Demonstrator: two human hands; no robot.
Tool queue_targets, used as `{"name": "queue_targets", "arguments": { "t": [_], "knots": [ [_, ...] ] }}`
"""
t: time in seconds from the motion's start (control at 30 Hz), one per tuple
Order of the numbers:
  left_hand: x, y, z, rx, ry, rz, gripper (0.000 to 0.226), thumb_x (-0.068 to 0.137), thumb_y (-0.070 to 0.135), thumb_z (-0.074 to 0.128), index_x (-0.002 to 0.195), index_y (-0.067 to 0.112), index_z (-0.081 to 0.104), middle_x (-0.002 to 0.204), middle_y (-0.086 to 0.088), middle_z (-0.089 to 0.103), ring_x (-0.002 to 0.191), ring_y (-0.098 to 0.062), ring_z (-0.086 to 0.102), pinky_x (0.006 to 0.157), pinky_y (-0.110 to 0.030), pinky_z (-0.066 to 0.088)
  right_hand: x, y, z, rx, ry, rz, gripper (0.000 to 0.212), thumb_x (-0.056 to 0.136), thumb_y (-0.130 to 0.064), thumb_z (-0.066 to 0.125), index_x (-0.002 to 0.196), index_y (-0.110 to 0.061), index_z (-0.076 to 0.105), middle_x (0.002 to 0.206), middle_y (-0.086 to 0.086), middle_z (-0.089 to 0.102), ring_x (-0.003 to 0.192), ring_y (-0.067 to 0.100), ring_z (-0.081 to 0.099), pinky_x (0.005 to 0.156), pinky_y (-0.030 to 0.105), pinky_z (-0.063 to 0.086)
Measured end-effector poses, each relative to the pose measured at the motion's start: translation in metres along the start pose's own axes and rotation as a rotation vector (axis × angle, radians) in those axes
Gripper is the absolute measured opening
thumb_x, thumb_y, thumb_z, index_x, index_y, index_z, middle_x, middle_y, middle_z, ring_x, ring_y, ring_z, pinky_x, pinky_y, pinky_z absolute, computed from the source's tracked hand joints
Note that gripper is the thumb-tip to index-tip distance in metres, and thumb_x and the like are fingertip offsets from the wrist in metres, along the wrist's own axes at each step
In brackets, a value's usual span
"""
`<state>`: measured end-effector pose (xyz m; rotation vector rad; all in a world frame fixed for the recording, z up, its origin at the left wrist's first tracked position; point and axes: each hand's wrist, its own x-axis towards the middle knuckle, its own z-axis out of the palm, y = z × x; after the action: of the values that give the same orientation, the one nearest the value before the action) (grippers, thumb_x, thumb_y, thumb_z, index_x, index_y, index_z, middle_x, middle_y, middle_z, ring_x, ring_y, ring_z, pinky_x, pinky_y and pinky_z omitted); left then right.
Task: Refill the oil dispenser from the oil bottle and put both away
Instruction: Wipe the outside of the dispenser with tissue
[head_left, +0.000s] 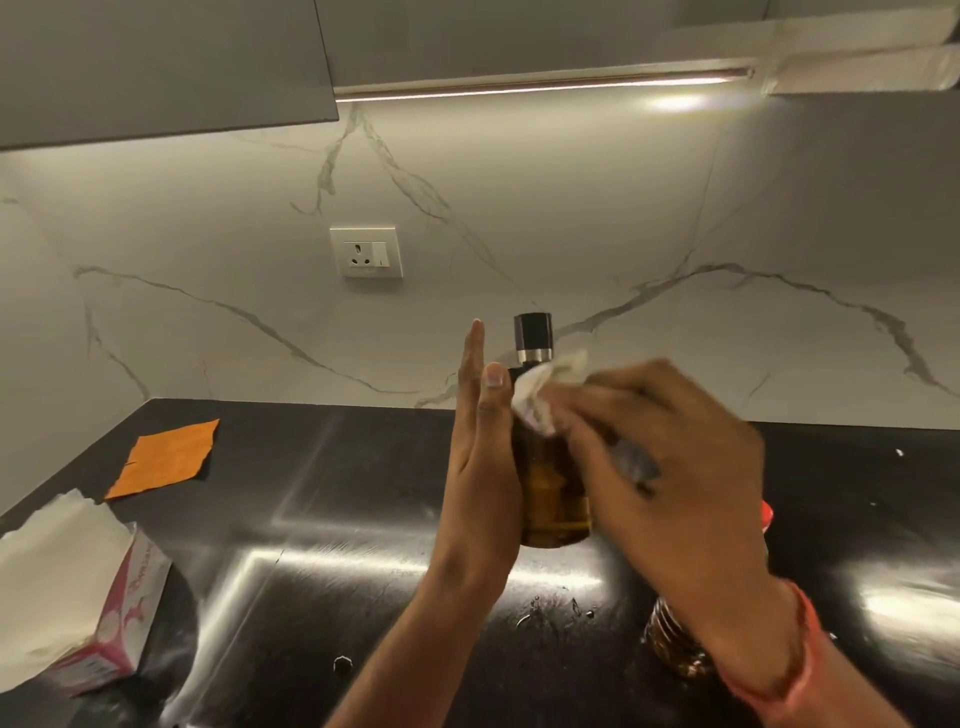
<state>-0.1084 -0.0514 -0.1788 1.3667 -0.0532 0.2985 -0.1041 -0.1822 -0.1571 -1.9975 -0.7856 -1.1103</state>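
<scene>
Left hand (480, 452) flat and upright at centre frame, fingers straight, palm pressed against the left side of the oil dispenser (550, 467) to steady it. Right hand (660, 457) just right of centre, fingers curled round a crumpled tissue (545, 389) and pressing it to the dispenser's shoulder, below the black-and-silver cap. Dispenser standing upright on the black counter (363, 571) at mid-frame, amber oil showing through the glass, cap on.

Oil bottle (675, 649) only partly seen at lower right, mostly hidden behind the right wrist — a ribbed amber body and a trace of red near the wrist; cannot tell whether capped. Tissue box (104, 623) at lower left, orange cloth (166, 457) at left on the counter, a few drops near lower centre.

Likely step: refill apparently done, dispenser being wiped clean before storage. Next move probably calls for dropping the tissue, gripping the oily glass firmly — slippery — and carrying dispenser and bottle to their places
</scene>
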Motion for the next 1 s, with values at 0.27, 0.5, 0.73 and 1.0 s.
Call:
{"name": "queue_targets", "arguments": {
  "t": [0.27,0.5,0.73,1.0],
  "knots": [
    [0.001,0.003,-0.01,-0.045,0.07,0.028,0.057,0.095,0.069,0.042,0.151,0.059,0.036,0.153,-0.028,0.047,0.116,-0.035,0.07,0.083,-0.042,0.065,-0.038,-0.021,0.0,0.119,-0.141,-0.071,0.022,0.095,-0.025,0.065,0.111,-0.017,0.077,0.103,-0.004,0.066,0.089,0.005,0.062,0.079,0.017,0.052],
    [0.01,0.01,-0.011,-0.092,0.101,0.03,0.071,0.09,0.072,0.045,0.155,0.046,0.038,0.146,-0.028,0.053,0.099,-0.038,0.074,0.072,-0.042,0.063,-0.054,-0.016,0.005,0.228,-0.048,0.096,0.019,0.09,-0.023,0.068,0.108,-0.022,0.075,0.103,-0.006,0.066,0.093,0.005,0.065,0.077,0.016,0.052],
    [0.006,0.007,0.002,-0.037,0.171,0.023,0.085,0.082,0.087,0.043,0.154,0.041,0.041,0.15,-0.017,0.055,0.126,-0.04,0.064,0.095,-0.052,0.061,-0.055,-0.048,0.025,0.846,0.09,0.659,0.037,0.087,-0.036,0.071,0.117,-0.049,0.055,0.122,-0.021,0.061,0.117,0.008,0.063,0.085,0.017,0.055],
    [-0.008,0.026,0.004,0.105,-0.036,0.134,0.079,0.092,0.066,0.053,0.16,0.049,0.019,0.141,0.023,0.053,0.112,0.012,0.063,0.091,-0.015,0.057,-0.044,-0.029,0.027,1.012,-0.042,0.855,0.088,0.063,-0.068,0.081,0.141,-0.046,0.046,0.133,-0.014,0.065,0.123,0.006,0.063,0.098,0.027,0.055]
  ]
}}
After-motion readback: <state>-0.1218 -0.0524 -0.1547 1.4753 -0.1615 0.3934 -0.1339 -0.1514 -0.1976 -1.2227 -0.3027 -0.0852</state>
